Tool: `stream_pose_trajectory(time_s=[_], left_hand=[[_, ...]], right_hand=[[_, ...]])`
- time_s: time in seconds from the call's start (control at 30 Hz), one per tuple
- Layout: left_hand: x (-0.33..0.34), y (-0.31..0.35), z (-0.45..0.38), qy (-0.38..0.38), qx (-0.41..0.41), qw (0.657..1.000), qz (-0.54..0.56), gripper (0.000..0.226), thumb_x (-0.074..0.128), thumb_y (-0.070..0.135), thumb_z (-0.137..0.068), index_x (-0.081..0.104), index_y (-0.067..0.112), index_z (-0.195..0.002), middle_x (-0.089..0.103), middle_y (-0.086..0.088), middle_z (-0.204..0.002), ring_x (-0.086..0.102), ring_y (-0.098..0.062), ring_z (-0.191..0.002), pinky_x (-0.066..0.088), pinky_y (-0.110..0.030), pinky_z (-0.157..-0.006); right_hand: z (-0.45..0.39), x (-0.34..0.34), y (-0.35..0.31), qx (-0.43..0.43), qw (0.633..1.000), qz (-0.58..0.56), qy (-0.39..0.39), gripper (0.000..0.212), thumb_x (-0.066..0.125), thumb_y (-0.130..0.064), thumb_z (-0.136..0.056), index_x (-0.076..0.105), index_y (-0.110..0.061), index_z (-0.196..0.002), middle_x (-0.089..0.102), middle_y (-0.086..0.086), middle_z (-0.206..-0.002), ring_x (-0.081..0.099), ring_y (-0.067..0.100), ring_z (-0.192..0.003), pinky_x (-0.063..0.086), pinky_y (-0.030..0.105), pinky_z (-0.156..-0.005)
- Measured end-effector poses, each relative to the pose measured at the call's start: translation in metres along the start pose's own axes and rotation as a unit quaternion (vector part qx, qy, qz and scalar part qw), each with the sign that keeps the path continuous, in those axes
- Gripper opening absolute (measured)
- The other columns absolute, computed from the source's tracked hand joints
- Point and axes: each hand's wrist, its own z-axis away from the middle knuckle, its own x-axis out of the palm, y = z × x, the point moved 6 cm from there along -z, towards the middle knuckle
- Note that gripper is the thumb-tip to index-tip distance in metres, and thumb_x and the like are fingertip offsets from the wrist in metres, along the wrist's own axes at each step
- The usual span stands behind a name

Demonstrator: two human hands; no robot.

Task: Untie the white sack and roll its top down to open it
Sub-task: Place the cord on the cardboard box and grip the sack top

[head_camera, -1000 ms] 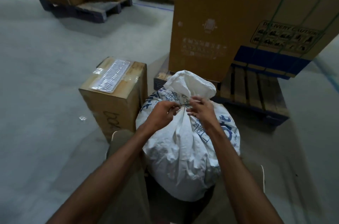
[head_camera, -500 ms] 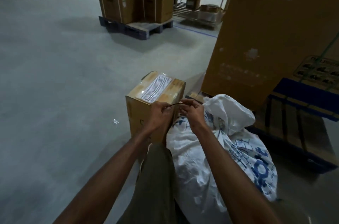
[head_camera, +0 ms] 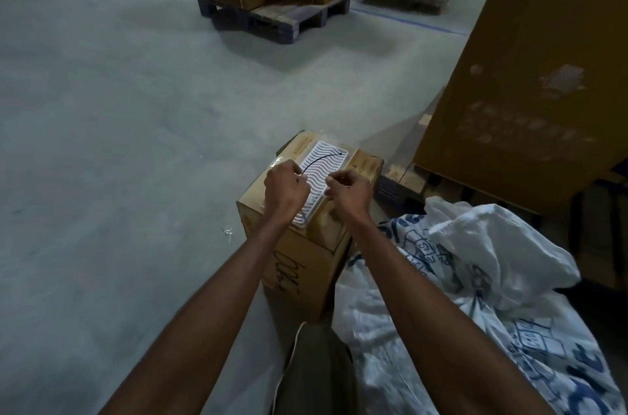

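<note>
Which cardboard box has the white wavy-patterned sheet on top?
The small cardboard box on the floor under both hands, beside the white sack; the others are tall ones on pallets.

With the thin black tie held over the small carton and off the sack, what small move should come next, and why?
Probably drop the black tie on the small carton and bring both hands back to the white sack's top. The left hand pinches the tie; the right hand is curled beside it, grip unclear. The sack's neck looks loose but not yet rolled down.

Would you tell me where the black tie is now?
In the head view, the black tie is held by the left hand, arcing over the small cardboard box.
</note>
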Motion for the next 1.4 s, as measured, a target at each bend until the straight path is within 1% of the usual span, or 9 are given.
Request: stream_pose_trajectory(time_s=[0.1, 0.2, 0.33, 0.43, 0.67, 0.87, 1.17, 1.33, 1.4], left_hand=[[0.011, 0.004, -0.012, 0.000, 0.000, 0.999, -0.040, 0.023, 0.070, 0.017, -0.089, 0.074, 0.005, -0.107, 0.074, -0.011, -0.103, 0.070, -0.022, -0.091, 0.059, -0.032, -0.073], [0.017, 0.007, -0.011, -0.018, 0.005, 0.998, -0.063, 0.032, 0.063, 0.023, -0.094, 0.067, 0.004, -0.119, 0.065, -0.017, -0.116, 0.059, -0.029, -0.109, 0.049, -0.032, -0.080], [0.017, 0.015, 0.005, -0.015, 0.027, 0.997, -0.067, 0.029, 0.060, 0.022, -0.096, 0.065, 0.006, -0.120, 0.060, -0.019, -0.120, 0.052, -0.028, -0.117, 0.043, -0.030, -0.083], [0.017, 0.022, 0.027, -0.020, 0.040, 0.998, -0.047, 0.027, 0.062, 0.021, -0.094, 0.067, 0.010, -0.118, 0.060, -0.015, -0.120, 0.051, -0.026, -0.118, 0.039, -0.027, -0.083], [0.027, 0.046, 0.116, -0.063, 0.078, 0.995, -0.003, 0.019, 0.068, 0.025, -0.090, 0.070, 0.018, -0.108, 0.063, -0.007, -0.108, 0.057, -0.021, -0.105, 0.053, -0.032, -0.083], [0.045, 0.090, 0.213, -0.152, 0.150, 0.977, 0.013, 0.015, 0.071, 0.019, -0.082, 0.075, 0.015, -0.096, 0.071, -0.005, -0.091, 0.065, -0.018, -0.083, 0.057, -0.034, -0.077], [0.100, 0.145, 0.308, -0.271, 0.207, 0.938, 0.057, 0.020, 0.070, 0.023, -0.088, 0.074, 0.010, -0.103, 0.076, -0.003, -0.097, 0.070, -0.016, -0.089, 0.051, -0.025, -0.078], [0.142, 0.152, 0.315, -0.313, 0.221, 0.919, 0.091, 0.017, 0.068, 0.017, -0.090, 0.072, 0.013, -0.106, 0.073, -0.001, -0.097, 0.068, -0.013, -0.085, 0.058, -0.036, -0.081], [0.159, 0.151, 0.310, -0.314, 0.231, 0.916, 0.092, 0.020, 0.067, 0.012, -0.090, 0.070, 0.013, -0.110, 0.069, -0.004, -0.106, 0.065, -0.015, -0.094, 0.056, -0.038, -0.088]], right_hand=[[-0.011, 0.003, -0.008, -0.042, 0.997, 0.066, 0.008, 0.010, 0.072, -0.013, -0.094, 0.074, -0.016, -0.104, 0.072, -0.005, -0.095, 0.069, 0.006, -0.083, 0.059, 0.021, -0.073], [-0.016, 0.000, -0.010, -0.058, 0.992, 0.116, 0.013, 0.011, 0.071, -0.014, -0.094, 0.073, -0.015, -0.105, 0.071, -0.006, -0.095, 0.064, -0.001, -0.083, 0.048, 0.012, -0.069], [-0.010, -0.007, -0.007, -0.065, 0.988, 0.141, 0.004, 0.014, 0.070, -0.014, -0.095, 0.071, -0.014, -0.109, 0.071, -0.003, -0.100, 0.067, 0.008, -0.090, 0.057, 0.024, -0.080], [0.003, -0.019, -0.005, -0.067, 0.987, 0.146, 0.003, 0.014, 0.069, -0.012, -0.096, 0.071, -0.015, -0.109, 0.071, -0.003, -0.101, 0.067, 0.008, -0.090, 0.058, 0.025, -0.081], [0.070, -0.085, -0.002, -0.082, 0.985, 0.151, 0.023, 0.016, 0.068, -0.007, -0.092, 0.072, -0.011, -0.107, 0.070, -0.001, -0.099, 0.066, 0.012, -0.090, 0.054, 0.022, -0.079], [0.149, -0.173, 0.025, -0.070, 0.981, 0.158, 0.089, 0.009, 0.068, -0.006, -0.089, 0.071, -0.012, -0.095, 0.074, 0.004, -0.093, 0.068, 0.018, -0.087, 0.058, 0.036, -0.085], [0.220, -0.294, 0.087, -0.013, 0.968, 0.175, 0.179, 0.013, 0.065, -0.006, -0.087, 0.071, -0.013, -0.096, 0.073, 0.003, -0.093, 0.068, 0.021, -0.088, 0.056, 0.039, -0.086], [0.212, -0.329, 0.120, 0.015, 0.958, 0.212, 0.193, 0.016, 0.063, -0.010, -0.088, 0.071, -0.016, -0.100, 0.074, 0.001, -0.098, 0.068, 0.020, -0.092, 0.055, 0.036, -0.085], [0.198, -0.337, 0.131, 0.011, 0.953, 0.233, 0.194, 0.019, 0.061, -0.010, -0.088, 0.071, -0.014, -0.104, 0.073, 0.004, -0.101, 0.067, 0.022, -0.095, 0.055, 0.037, -0.086]])
